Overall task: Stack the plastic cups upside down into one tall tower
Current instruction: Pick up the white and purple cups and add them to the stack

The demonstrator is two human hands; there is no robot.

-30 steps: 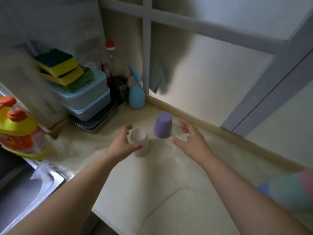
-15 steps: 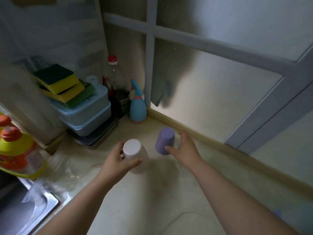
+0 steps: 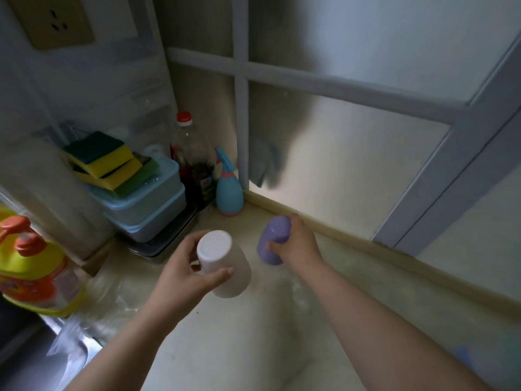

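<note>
A white plastic cup (image 3: 225, 263) is upside down, its flat base up, in the grip of my left hand (image 3: 183, 275), thumb in front and fingers behind. Just to its right a purple plastic cup (image 3: 272, 239) is also base up and tilted a little to the left. My right hand (image 3: 296, 246) wraps it from the right side. Both cups are low over the pale counter (image 3: 225, 342); I cannot tell whether their rims touch it.
At the back left stand stacked blue boxes (image 3: 149, 204) topped with sponges (image 3: 104, 159), a dark bottle (image 3: 194, 165) and a blue spray bottle (image 3: 229, 190). A yellow detergent bottle (image 3: 31, 266) and a steel sink (image 3: 42, 359) lie left. A frosted window (image 3: 338, 153) rises behind.
My right hand has closed around the purple cup, which it only reached for a second ago. My left hand has turned the white cup base up and drawn it nearer.
</note>
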